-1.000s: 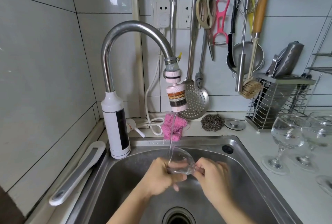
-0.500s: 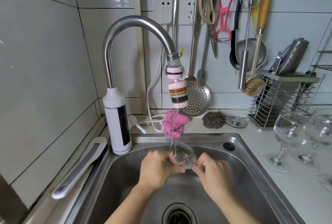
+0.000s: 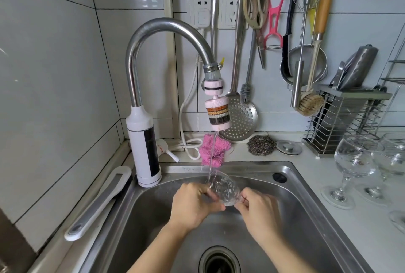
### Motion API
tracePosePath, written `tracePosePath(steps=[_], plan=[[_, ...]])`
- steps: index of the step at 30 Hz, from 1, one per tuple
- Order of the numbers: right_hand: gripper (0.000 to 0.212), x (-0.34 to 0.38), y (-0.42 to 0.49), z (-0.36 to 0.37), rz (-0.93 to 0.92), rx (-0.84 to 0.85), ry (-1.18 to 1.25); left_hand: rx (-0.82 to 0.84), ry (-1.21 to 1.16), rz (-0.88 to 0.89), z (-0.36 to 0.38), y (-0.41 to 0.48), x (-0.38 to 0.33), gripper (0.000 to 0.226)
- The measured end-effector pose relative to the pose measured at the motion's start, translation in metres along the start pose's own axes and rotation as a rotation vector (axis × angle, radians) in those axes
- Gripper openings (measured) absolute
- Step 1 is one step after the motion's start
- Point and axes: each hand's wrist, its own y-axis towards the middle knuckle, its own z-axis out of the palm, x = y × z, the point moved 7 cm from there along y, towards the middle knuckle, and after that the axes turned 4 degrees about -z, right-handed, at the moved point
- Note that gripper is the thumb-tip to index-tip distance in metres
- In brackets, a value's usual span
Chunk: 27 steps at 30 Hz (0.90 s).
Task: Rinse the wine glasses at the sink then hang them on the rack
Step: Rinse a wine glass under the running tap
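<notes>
A clear wine glass (image 3: 223,187) lies tilted over the steel sink (image 3: 291,185), its mouth up and to the left under a thin stream of water from the faucet (image 3: 166,29). My left hand (image 3: 192,204) grips the bowl from the left. At the glass's narrow end my right hand (image 3: 258,211) pinches it near the stem. The stem and foot are hidden behind my right hand. Two more wine glasses (image 3: 355,161) (image 3: 392,154) stand upright on the counter at the right.
A wire cutlery holder (image 3: 341,123) stands behind the glasses. Utensils hang on hooks along the tiled wall above. A pink cloth (image 3: 213,150), a steel scourer (image 3: 260,144) and a sink plug (image 3: 288,146) lie behind the sink. A white-handled tool (image 3: 98,202) lies at the left rim.
The view has shifted slightly. Both hands stay on the glass under the stream, and the glass has turned a little between them.
</notes>
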Motion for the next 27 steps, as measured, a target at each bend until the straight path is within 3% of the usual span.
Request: tracePosePath(steps=[2, 4, 6, 9, 10, 11, 14, 15, 17, 19, 21, 23, 25, 27], plan=[[0.021, -0.001, 0.000, 0.002, -0.006, 0.026, 0.028, 0.296, -0.225, -0.038, 0.019, -0.007, -0.004, 0.020], [0.021, -0.002, 0.000, 0.003, -0.016, 0.037, 0.048, 0.418, -0.314, -0.055, 0.029, -0.011, -0.004, 0.018], [0.031, -0.003, 0.000, 0.001, -0.002, 0.014, 0.059, 0.303, -0.259, -0.026, 0.024, -0.006, -0.006, 0.011], [0.034, -0.004, 0.000, 0.002, 0.017, -0.008, 0.048, -0.038, 0.079, -0.010, -0.002, -0.001, -0.004, 0.018], [0.033, -0.004, 0.000, 0.004, 0.019, 0.004, 0.039, -0.076, 0.123, 0.009, -0.005, -0.001, -0.005, 0.017], [0.031, -0.005, -0.001, 0.008, 0.019, 0.026, 0.021, -0.016, 0.094, 0.008, 0.000, -0.001, -0.004, 0.020], [0.023, -0.004, -0.002, 0.012, -0.015, 0.087, -0.083, 0.413, -0.247, -0.041, 0.026, -0.012, -0.008, 0.023], [0.022, -0.005, -0.002, 0.012, -0.017, 0.090, -0.085, 0.433, -0.283, -0.039, 0.027, -0.013, -0.010, 0.017], [0.027, -0.006, -0.001, 0.012, -0.006, 0.080, -0.027, 0.282, -0.229, -0.006, 0.018, -0.008, -0.011, 0.003], [0.030, -0.005, -0.001, 0.011, 0.009, 0.059, 0.036, 0.035, -0.041, 0.015, 0.000, -0.003, -0.009, 0.024], [0.030, -0.003, -0.001, 0.011, 0.014, 0.045, 0.050, -0.073, 0.106, 0.031, -0.008, -0.004, -0.008, 0.041], [0.024, 0.000, -0.002, 0.008, 0.006, 0.037, 0.001, 0.059, 0.056, -0.004, 0.001, -0.005, -0.006, 0.032], [0.021, 0.002, -0.002, 0.005, -0.021, 0.004, -0.022, 0.314, -0.165, -0.048, 0.019, -0.010, -0.008, 0.021], [0.025, 0.001, -0.003, 0.002, -0.030, -0.038, -0.012, 0.337, -0.212, -0.030, 0.023, -0.010, -0.011, 0.016]])
